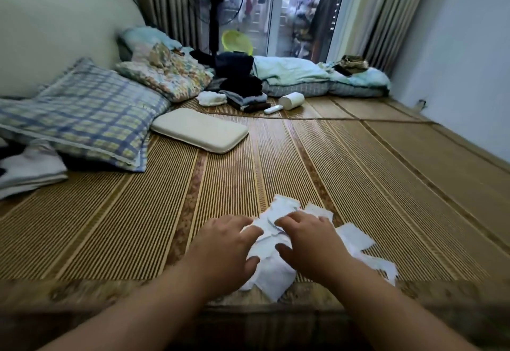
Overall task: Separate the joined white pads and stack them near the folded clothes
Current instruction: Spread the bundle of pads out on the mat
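Head view: white pads [271,273] lie in a loose, overlapping heap at the near edge of the woven mat [358,174], right under both hands. Left hand [223,248] is on the heap's left side, fingers spread, thumb and fingertips touching the pad edges; right hand [311,243] is on the middle-right, fingers curled onto the top pad. Neither hand shows a closed pinch; cannot tell whether either has actually lifted a pad. The heap's long axis runs from near-centre toward the right, so the trailing pads sit closer to the right hand. Folded clothes [244,94] are well apart, straight ahead at the far end of the mat, beside a lint roller [289,101]. Stacking looks not yet started.
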{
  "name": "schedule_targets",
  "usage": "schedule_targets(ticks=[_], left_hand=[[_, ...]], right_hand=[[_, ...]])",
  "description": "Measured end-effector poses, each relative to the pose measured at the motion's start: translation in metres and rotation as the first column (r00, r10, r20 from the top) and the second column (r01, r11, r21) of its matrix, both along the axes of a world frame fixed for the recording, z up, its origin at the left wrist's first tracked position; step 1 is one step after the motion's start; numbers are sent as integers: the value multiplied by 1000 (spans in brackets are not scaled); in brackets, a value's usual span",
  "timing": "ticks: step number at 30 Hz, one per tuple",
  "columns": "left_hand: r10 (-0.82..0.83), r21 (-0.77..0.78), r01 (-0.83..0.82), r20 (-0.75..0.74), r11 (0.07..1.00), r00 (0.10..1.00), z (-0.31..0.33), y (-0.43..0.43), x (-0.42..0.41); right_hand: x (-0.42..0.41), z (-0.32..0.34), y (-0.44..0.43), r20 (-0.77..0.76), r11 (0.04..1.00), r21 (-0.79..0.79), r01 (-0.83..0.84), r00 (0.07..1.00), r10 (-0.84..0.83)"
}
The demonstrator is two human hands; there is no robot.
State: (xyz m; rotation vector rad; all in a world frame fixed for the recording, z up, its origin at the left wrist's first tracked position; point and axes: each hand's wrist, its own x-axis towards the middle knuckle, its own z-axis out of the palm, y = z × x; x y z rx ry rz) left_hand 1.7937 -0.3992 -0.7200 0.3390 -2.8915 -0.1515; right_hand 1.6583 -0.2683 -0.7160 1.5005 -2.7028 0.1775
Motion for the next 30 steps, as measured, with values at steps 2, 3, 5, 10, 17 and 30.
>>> schedule_targets(ticks=[2, 3, 5, 10, 17, 30], left_hand=[[11, -6, -11, 19, 1000, 1000, 1, 8, 21], [10, -11, -10, 34, 1000, 999, 0, 12, 29], [12, -11, -11, 60, 1000, 998, -2, 17, 40], [75, 56, -81, 100, 995, 992, -17, 20, 41], [228, 121, -292, 375, 949, 898, -57, 0, -10], [216, 190, -339, 477, 921, 852, -108, -40, -67]], right_hand=[[14, 1, 13, 4, 1000, -6, 25, 1000, -25], [20, 1, 19, 5, 999, -4, 35, 999, -35], [24, -1, 28, 15, 999, 5, 49, 999, -49], [21, -18, 36, 55, 998, -17, 58, 997, -57], [-13, -65, 18, 193, 955, 132, 265, 938, -287], [-70, -103, -20, 339, 844, 302, 444, 777, -530]])
